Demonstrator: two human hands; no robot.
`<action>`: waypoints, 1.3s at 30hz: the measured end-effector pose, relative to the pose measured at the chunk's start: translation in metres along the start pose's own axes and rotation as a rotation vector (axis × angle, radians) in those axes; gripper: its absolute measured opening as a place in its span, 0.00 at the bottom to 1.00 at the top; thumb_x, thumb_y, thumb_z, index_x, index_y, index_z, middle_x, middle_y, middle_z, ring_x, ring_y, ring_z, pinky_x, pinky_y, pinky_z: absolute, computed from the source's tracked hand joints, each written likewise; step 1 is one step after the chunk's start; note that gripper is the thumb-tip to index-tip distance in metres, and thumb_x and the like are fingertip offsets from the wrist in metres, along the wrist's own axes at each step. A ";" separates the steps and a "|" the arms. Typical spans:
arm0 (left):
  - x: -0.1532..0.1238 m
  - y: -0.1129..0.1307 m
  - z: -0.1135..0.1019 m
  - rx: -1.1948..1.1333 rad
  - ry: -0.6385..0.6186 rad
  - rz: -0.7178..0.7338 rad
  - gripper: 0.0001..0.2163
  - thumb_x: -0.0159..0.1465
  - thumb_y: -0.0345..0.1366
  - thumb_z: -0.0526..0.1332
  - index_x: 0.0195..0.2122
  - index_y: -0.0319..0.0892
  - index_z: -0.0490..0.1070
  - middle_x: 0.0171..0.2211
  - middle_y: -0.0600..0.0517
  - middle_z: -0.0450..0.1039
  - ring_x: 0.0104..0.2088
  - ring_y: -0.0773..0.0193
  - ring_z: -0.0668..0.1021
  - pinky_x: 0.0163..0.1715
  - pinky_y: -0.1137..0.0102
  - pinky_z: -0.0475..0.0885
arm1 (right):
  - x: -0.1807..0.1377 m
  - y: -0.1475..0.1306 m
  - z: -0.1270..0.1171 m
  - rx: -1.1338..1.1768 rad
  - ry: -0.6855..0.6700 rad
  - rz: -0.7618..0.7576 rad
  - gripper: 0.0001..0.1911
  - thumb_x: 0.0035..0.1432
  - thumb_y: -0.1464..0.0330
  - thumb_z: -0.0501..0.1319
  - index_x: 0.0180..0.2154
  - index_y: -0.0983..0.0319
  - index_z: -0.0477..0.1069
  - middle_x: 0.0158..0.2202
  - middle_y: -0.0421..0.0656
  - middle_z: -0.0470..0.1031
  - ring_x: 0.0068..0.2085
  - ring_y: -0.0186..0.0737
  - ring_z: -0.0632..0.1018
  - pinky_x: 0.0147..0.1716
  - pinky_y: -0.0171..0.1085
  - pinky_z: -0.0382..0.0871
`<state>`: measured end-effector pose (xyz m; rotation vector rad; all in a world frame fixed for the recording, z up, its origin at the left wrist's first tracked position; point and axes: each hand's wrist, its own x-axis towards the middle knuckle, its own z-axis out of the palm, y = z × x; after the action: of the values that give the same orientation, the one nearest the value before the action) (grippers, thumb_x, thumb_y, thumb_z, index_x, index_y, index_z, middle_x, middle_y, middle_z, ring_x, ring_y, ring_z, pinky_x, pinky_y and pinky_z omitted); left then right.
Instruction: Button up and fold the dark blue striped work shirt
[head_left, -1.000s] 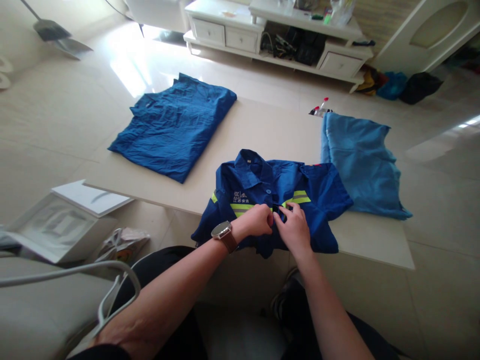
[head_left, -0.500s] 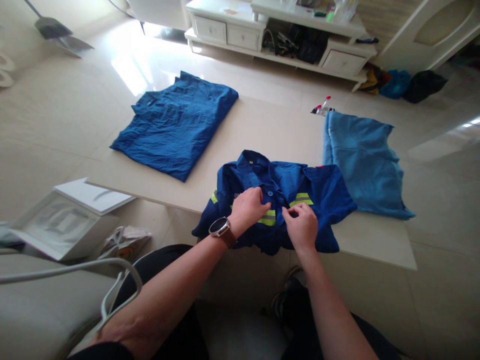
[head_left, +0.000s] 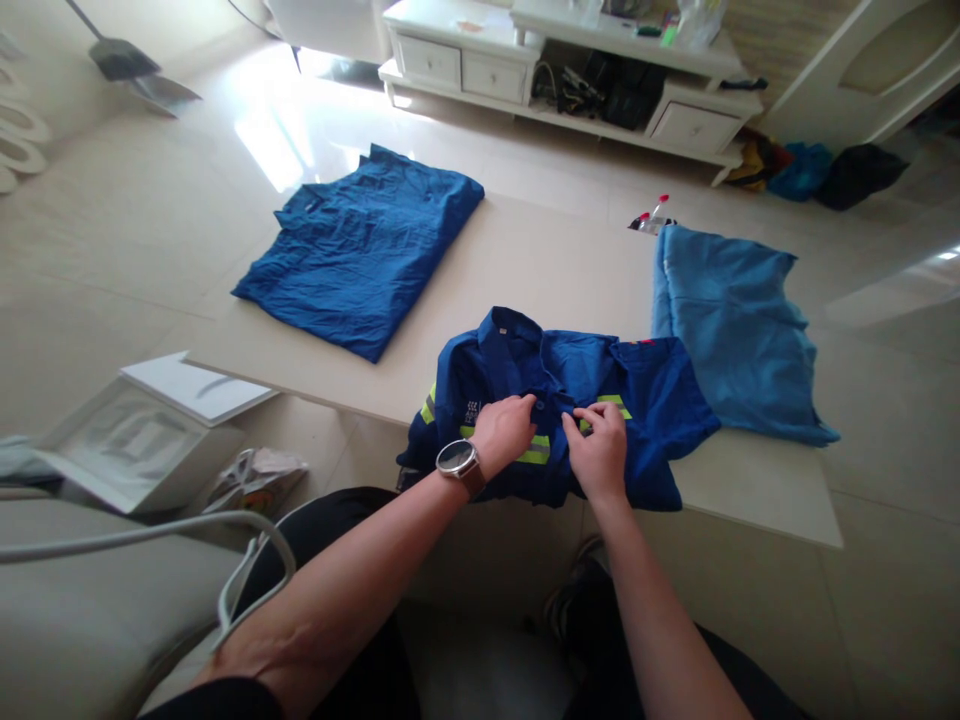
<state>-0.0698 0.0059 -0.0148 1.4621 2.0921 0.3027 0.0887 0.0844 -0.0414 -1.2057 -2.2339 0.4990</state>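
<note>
A dark blue work jacket (head_left: 517, 355) with yellow-green reflective strips lies front up at the near edge of the white table (head_left: 577, 260), its collar pointing away from me. My left hand (head_left: 506, 435), with a watch at the wrist, pinches the front edge of the jacket just below a button. Close to its right, my right hand (head_left: 598, 445) has thumb and forefinger pressed on the opposite front edge. Part of the jacket's lower end hangs over the table's near side. What exactly lies between the fingertips is too small to make out.
A folded blue garment (head_left: 360, 260) lies at the table's left, and a lighter blue folded cloth (head_left: 739, 330) at its right, touching the jacket. Bottles with red caps (head_left: 654, 215) show behind that cloth. A white box (head_left: 142, 440) stands on the floor at left.
My left hand has shifted slightly right and lower on the jacket, and its fingers have stretched toward the front edge. My right hand has moved slightly left. The view has shifted a little.
</note>
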 end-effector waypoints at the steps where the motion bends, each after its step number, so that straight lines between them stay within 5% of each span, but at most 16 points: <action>1: 0.001 0.000 0.003 -0.007 -0.002 -0.007 0.17 0.69 0.37 0.60 0.59 0.44 0.72 0.52 0.43 0.78 0.52 0.53 0.81 0.52 0.63 0.74 | 0.000 -0.001 0.000 0.006 0.000 -0.007 0.13 0.64 0.62 0.61 0.35 0.63 0.81 0.38 0.48 0.71 0.42 0.47 0.72 0.47 0.46 0.70; 11: 0.011 0.005 0.013 -0.144 0.026 -0.102 0.12 0.67 0.35 0.61 0.51 0.46 0.74 0.50 0.45 0.79 0.48 0.50 0.82 0.46 0.62 0.76 | -0.003 -0.010 -0.003 0.194 -0.146 0.049 0.11 0.61 0.63 0.61 0.30 0.62 0.77 0.29 0.42 0.73 0.30 0.38 0.74 0.33 0.38 0.69; 21: 0.008 0.011 0.009 -0.010 0.056 0.022 0.11 0.73 0.32 0.49 0.46 0.43 0.71 0.47 0.45 0.78 0.43 0.55 0.82 0.42 0.64 0.75 | -0.006 -0.007 -0.005 0.118 -0.083 0.082 0.13 0.61 0.61 0.62 0.30 0.61 0.78 0.28 0.45 0.77 0.29 0.41 0.75 0.33 0.39 0.68; 29: 0.000 0.014 -0.009 0.092 0.023 0.232 0.10 0.71 0.28 0.52 0.51 0.42 0.67 0.47 0.44 0.75 0.41 0.55 0.82 0.41 0.64 0.75 | -0.006 -0.009 -0.009 0.207 -0.028 0.209 0.14 0.58 0.58 0.65 0.29 0.62 0.78 0.29 0.48 0.80 0.29 0.43 0.78 0.32 0.40 0.71; 39: -0.003 0.021 -0.008 0.083 0.035 0.233 0.11 0.73 0.26 0.47 0.52 0.40 0.65 0.46 0.43 0.73 0.40 0.57 0.81 0.41 0.65 0.75 | -0.003 -0.011 -0.009 0.407 -0.128 0.224 0.14 0.60 0.60 0.60 0.34 0.62 0.80 0.34 0.46 0.82 0.35 0.44 0.79 0.38 0.40 0.74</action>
<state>-0.0570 0.0123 0.0029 1.7665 1.9839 0.3357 0.0886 0.0768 -0.0293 -1.2326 -1.9730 1.0876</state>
